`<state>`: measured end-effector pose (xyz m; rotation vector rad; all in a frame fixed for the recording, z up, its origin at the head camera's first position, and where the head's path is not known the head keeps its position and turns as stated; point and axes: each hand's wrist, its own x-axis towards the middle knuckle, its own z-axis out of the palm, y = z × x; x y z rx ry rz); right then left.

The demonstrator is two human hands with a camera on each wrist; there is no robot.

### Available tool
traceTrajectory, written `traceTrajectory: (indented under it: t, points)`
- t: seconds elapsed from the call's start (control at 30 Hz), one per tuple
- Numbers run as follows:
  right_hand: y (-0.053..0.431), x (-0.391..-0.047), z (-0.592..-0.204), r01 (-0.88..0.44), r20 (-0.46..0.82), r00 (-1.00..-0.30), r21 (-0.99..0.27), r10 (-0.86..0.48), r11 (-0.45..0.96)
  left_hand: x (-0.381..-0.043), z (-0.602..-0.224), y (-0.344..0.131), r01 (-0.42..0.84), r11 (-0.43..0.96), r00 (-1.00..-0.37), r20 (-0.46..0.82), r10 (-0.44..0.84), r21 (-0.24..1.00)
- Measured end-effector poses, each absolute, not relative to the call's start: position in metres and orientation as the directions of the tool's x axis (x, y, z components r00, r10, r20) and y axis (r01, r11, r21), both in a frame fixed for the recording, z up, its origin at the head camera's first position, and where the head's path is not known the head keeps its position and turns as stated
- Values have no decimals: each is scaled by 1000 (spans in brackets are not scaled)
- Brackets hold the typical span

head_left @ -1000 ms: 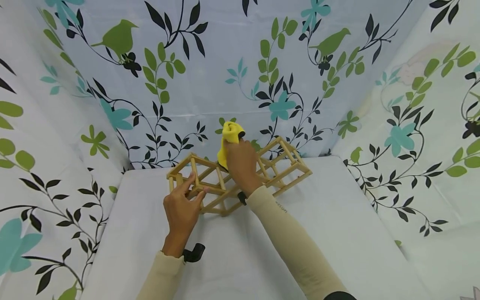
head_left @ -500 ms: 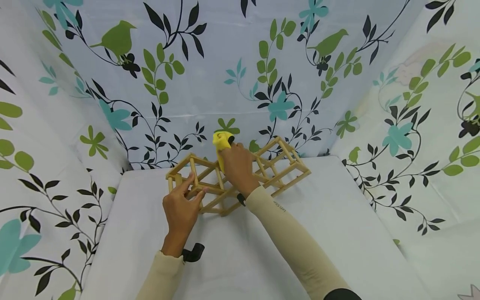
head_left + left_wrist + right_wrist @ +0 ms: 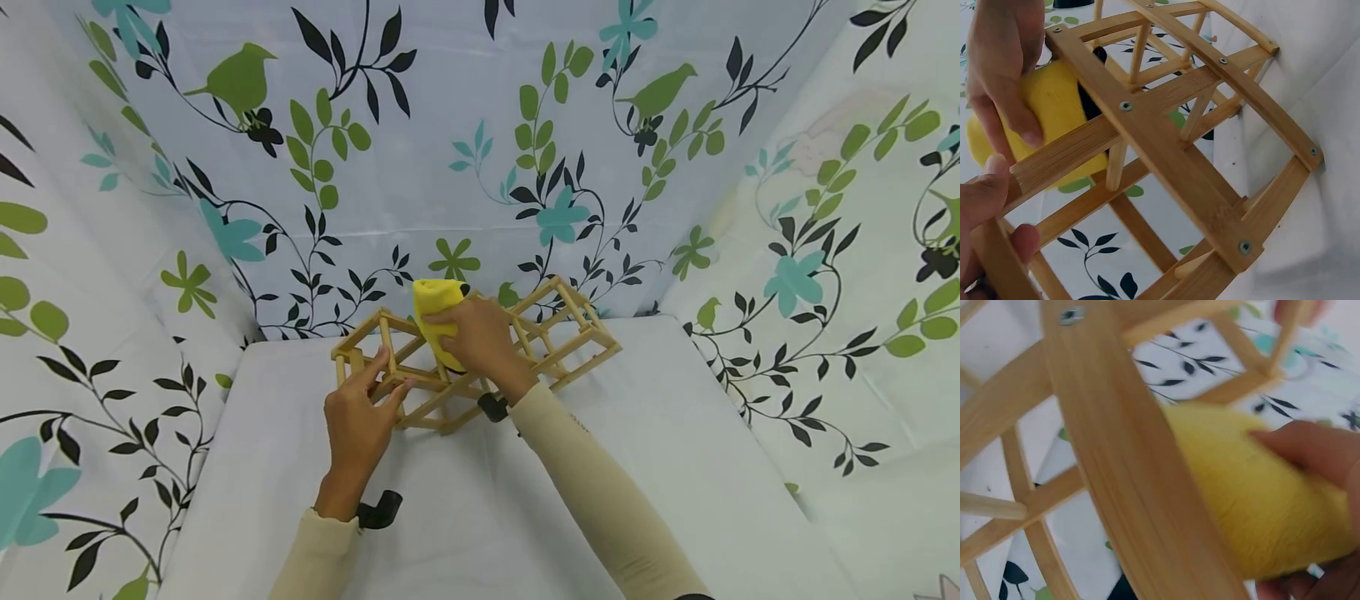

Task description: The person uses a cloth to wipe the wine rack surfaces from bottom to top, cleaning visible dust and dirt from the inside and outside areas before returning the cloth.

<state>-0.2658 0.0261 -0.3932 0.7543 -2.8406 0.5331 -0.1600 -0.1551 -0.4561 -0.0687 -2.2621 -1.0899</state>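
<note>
Person's L hand (image 3: 362, 425) pinching wooden rack (image 3: 1169, 160), R hand (image 3: 483, 337) gripping yellow cloth (image 3: 433, 302), screw heads (image 3: 1125, 106) clear only in wrist views, white tabletop (image 3: 450, 525), leaf-print sheets (image 3: 420, 183) in bkgd

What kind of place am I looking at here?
Probably a makeshift indoor booth for handwork: leaf-and-bird printed sheeting rises behind and on both sides of a white-covered table, where the right hand holds a yellow cloth at a wooden rack.

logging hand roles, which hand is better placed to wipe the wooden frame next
Likely the right hand: it grips the yellow cloth near the middle of the wooden frame, while the left hand holds the frame's left end.
</note>
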Motion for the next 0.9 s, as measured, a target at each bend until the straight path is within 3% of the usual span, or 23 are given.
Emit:
traceTrajectory:
  t: [0.13,0.23,0.3,0.43,0.5,0.67,0.83,0.9]
  points:
    - [35,-251,-385,-488,278,-863,-676,-422,552,-155,-451,-163,292,635,-870,475,-135,715]
    - [36,-242,-383,-485,222,-826,-749,-518,452,-153,-449,-167,280,631,-894,436,-103,723]
    - [35,-238,-382,-509,155,-790,-703,-593,496,-154,-448,-169,274,632,-902,422,-94,725]
    - [33,-235,-381,-586,73,-765,-491,-640,645,-154,-448,-168,264,626,-906,412,-101,734]
    - [31,-233,-379,-597,128,-779,-450,-614,664,-154,-448,-167,265,616,-905,411,-107,742]
    - [21,-224,-385,-638,316,-759,-539,-569,551,-154,-447,-166,261,623,-898,423,-124,738]
    - [27,-215,-391,-618,269,-785,-394,-557,680,-153,-448,-165,252,619,-898,418,-137,744]
    - [35,-212,-385,-590,336,-805,-354,-490,726,-152,-448,-164,260,611,-897,421,-133,748]
